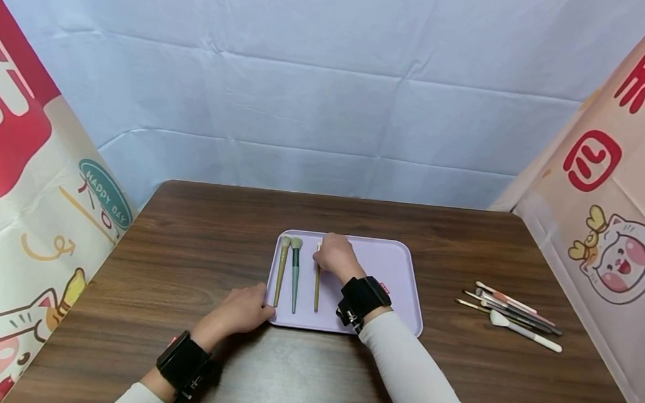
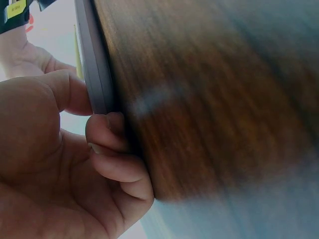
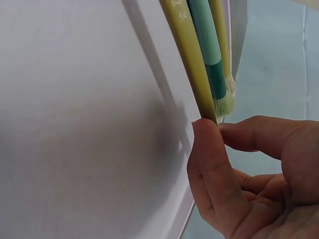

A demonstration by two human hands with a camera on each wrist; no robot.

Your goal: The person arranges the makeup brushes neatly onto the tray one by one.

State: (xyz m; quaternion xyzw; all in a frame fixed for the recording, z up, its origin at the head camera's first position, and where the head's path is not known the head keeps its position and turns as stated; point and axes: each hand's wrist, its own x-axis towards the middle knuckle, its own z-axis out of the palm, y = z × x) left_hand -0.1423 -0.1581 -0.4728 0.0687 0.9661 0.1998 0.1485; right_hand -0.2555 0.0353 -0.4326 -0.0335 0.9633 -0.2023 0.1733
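My right hand (image 1: 340,257) pinches a makeup brush with an olive-yellow handle (image 1: 317,288) between thumb and fingertips, over the lilac tray (image 1: 382,268). In the right wrist view the fingers hide the head of this brush (image 3: 188,62). To its left on the tray lie another olive-handled makeup brush (image 1: 280,273) and a teal-handled one (image 1: 295,273), side by side with bristles toward the back. At the tray's front left corner my left hand (image 1: 243,307) grips the rim. The left wrist view has its thumb on the tray edge (image 2: 95,64) and its fingers curled against it.
A loose pile of several brushes (image 1: 511,308) lies on the brown wooden table (image 1: 202,237) to the right of the tray. In front of the pile is a white-handled brush (image 1: 534,337). Pale blue cloth (image 1: 306,113) hangs behind, with printed cloths at both sides.
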